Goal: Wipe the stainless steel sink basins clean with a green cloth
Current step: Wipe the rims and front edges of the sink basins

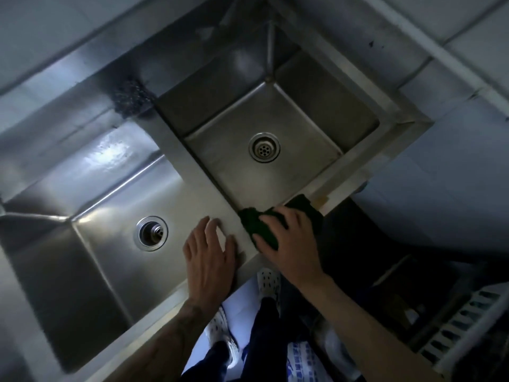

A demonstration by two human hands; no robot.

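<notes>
Green cloth [260, 226] under right hand [286, 238], beside left hand [209, 252].

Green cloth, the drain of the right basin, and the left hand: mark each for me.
green cloth [260, 226]: head view, on its bunched fold left of the fingers.
right basin drain [264, 147]: head view, on the strainer's centre.
left hand [210, 256]: head view, on its back.

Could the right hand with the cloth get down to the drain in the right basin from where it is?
Probably yes. The right hand presses the green cloth on the rim at that basin's near corner, and nothing lies between it and the drain.
</notes>
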